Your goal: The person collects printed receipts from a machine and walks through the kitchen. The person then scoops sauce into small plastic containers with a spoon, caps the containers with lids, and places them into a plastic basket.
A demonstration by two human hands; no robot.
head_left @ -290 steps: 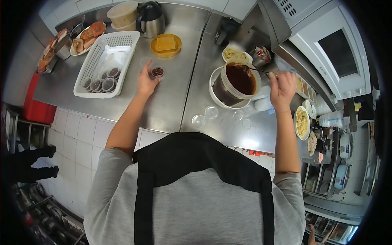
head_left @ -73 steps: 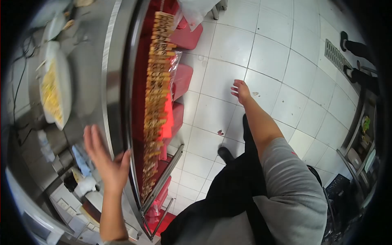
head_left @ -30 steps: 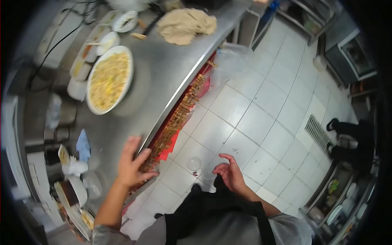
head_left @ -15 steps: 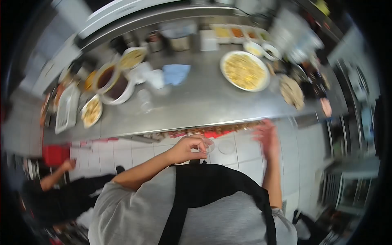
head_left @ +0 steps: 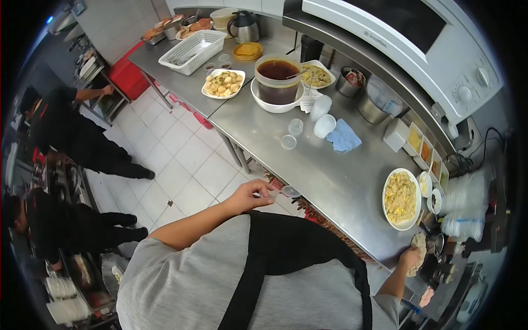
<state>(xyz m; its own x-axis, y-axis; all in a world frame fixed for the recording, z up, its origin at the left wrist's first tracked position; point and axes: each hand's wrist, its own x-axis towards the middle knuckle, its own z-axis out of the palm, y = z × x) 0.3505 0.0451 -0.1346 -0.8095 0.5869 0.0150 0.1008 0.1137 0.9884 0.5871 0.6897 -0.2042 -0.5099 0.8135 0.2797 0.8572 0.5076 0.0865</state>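
Note:
My left hand (head_left: pixel 250 197) is in front of my chest, short of the table's edge, its fingers closed on a small clear plastic cup (head_left: pixel 269 193). A round clear lid (head_left: pixel 290 191) sticks out beyond it; whether the two are joined I cannot tell. Over at the right end of the steel table, my right hand (head_left: pixel 408 258) grips a crumpled beige cloth (head_left: pixel 419 252). Beside that cloth is a white bowl of yellow fried rice (head_left: pixel 401 199). Small clear plastic cups (head_left: pixel 296 127) stand near the table's front edge, close to a blue cloth (head_left: pixel 344 136).
A tub of dark liquid (head_left: pixel 278 77) sits in a white bowl. Leftward are a dish of pale round pieces (head_left: pixel 223 83) and a white basket (head_left: pixel 192 52). Condiment containers (head_left: pixel 426 151) and stacked clear containers (head_left: pixel 465 203) stand right. Two people (head_left: pixel 82 132) are on the left.
My view has swung left. My right hand, empty and raised beside the table before, has moved to the beige cloth and closed on it. My left hand still holds the clear cup.

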